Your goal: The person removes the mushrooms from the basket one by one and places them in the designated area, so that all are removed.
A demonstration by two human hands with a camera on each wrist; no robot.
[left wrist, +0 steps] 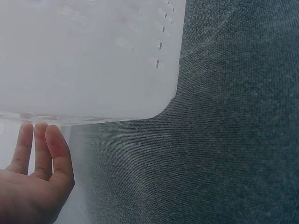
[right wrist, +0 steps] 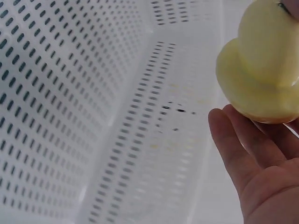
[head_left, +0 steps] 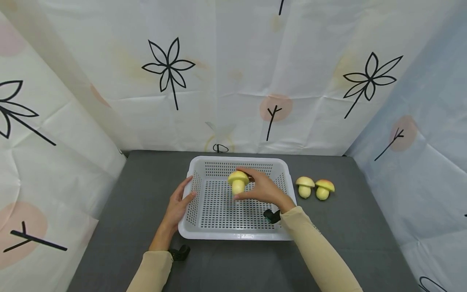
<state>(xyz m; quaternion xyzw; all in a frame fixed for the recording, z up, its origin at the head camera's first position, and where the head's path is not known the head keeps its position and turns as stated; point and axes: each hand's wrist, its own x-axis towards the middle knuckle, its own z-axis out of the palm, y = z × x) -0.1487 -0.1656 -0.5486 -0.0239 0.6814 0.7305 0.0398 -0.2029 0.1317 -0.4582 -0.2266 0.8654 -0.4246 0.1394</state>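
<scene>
A yellow toy mushroom (head_left: 238, 183) is held upright in my right hand (head_left: 264, 187), over the white plastic basket (head_left: 237, 236). The thumb is at the stem's lower end and the fingers are at the cap. Seen close up in the right wrist view, the mushroom (right wrist: 261, 60) rests its cap against the fingers (right wrist: 229, 144). My left hand (head_left: 177, 207) grips the basket's left rim, thumb over the top. In the left wrist view, several fingers (left wrist: 58, 144) touch the outer side of the basket (left wrist: 93, 70).
Two more toy mushrooms stand to the right of the basket: one pale yellow (head_left: 305, 186), one with an orange-tinged cap (head_left: 324, 189). Grey cloth (head_left: 233, 267) covers the table. White patterned curtains (head_left: 233, 81) enclose the back and both sides.
</scene>
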